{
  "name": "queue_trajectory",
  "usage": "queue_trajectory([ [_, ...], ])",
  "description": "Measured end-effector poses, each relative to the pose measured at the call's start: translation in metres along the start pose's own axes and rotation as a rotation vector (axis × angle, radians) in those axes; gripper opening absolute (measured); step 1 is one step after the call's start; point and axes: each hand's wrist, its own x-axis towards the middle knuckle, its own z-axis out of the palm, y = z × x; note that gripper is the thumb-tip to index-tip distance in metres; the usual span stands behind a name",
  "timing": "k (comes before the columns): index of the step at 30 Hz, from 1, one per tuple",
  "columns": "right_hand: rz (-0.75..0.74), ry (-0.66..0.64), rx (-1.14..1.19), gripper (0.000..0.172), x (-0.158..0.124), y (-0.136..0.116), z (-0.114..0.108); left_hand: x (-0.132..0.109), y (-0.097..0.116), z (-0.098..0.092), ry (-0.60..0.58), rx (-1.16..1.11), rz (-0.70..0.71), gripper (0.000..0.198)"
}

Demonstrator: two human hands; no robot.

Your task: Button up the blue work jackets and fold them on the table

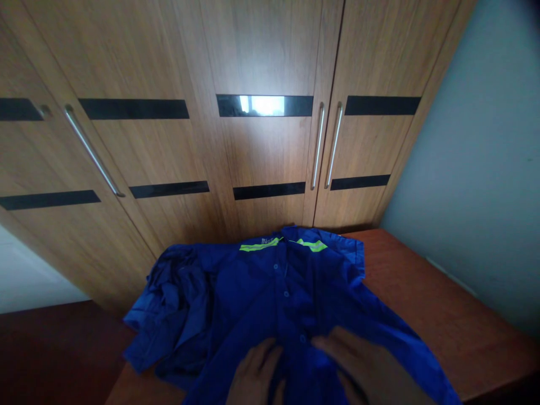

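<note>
A blue button-up work shirt [248, 298] lies spread front up, its collar toward the wardrobe. Reflective yellow-green strips cross its chest, and buttons run down the middle. Over the lower front, left of the button line, is my left hand [255, 371], fingers bent and blurred. My right hand [358, 360] lies across the other side, its fingertips close to a button [302, 338]. Blur hides whether either hand pinches the cloth. Beside the shirt on the left is a crumpled blue garment [177, 309].
The reddish-brown surface [400, 275] under the clothes backs onto a wooden wardrobe [270, 152] with metal handles and dark strips. A pale wall [476, 169] borders it on the right. At lower left is a dark floor [54, 349].
</note>
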Motion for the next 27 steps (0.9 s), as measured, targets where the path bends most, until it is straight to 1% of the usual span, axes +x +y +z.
queue_trajectory([
  [2, -0.091, -0.076, 0.018, 0.053, 0.016, -0.017, 0.028, 0.014, 0.01, 0.007, -0.052, -0.042, -0.116, 0.051],
  [3, -0.118, -0.112, 0.025, 0.053, 0.02, -0.022, 0.037, 0.021, 0.013, 0.008, -0.075, -0.063, -0.174, 0.051],
  [4, -0.111, -0.138, 0.036, 0.053, 0.023, -0.024, 0.041, 0.027, 0.014, 0.007, -0.097, -0.083, -0.224, 0.052],
  [5, -0.087, -0.151, 0.053, 0.055, 0.023, -0.024, 0.041, 0.034, 0.014, 0.006, -0.118, -0.099, -0.267, 0.052],
  [7, 0.022, -0.115, 0.112, 0.06, 0.017, -0.018, 0.029, 0.049, 0.011, 0.003, -0.157, -0.113, -0.328, 0.053],
  [9, 0.176, -0.007, 0.189, 0.061, 0.007, -0.006, 0.01, 0.067, 0.004, 0.001, -0.198, -0.103, -0.375, 0.056],
  [10, 0.253, 0.059, 0.228, 0.058, 0.0, 0.003, 0.0, 0.077, 0.0, 0.001, -0.216, -0.094, -0.395, 0.056],
  [12, 0.404, 0.211, 0.296, 0.046, -0.018, 0.023, -0.014, 0.099, -0.008, 0.004, -0.24, -0.08, -0.42, 0.057],
  [14, 0.537, 0.413, 0.374, 0.036, -0.04, 0.045, -0.023, 0.122, -0.018, 0.011, -0.246, -0.086, -0.421, 0.06],
  [17, 0.698, 0.675, 0.497, 0.039, -0.076, 0.073, -0.027, 0.15, -0.03, 0.025, -0.239, -0.135, -0.393, 0.066],
  [19, 0.759, 0.802, 0.537, 0.041, -0.095, 0.086, -0.027, 0.163, -0.033, 0.034, -0.236, -0.167, -0.35, 0.064],
  [21, 0.787, 0.865, 0.56, 0.042, -0.104, 0.09, -0.026, 0.172, -0.03, 0.041, -0.237, -0.188, -0.289, 0.059],
  [23, 0.799, 0.87, 0.583, 0.043, -0.102, 0.085, -0.024, 0.178, -0.021, 0.046, -0.239, -0.207, -0.219, 0.058],
  [25, 0.802, 0.846, 0.598, 0.043, -0.092, 0.072, -0.022, 0.182, -0.009, 0.05, -0.247, -0.224, -0.153, 0.059],
  [27, 0.761, 0.827, 0.588, 0.039, -0.077, 0.054, -0.02, 0.185, 0.001, 0.052, -0.266, -0.238, -0.101, 0.062],
])
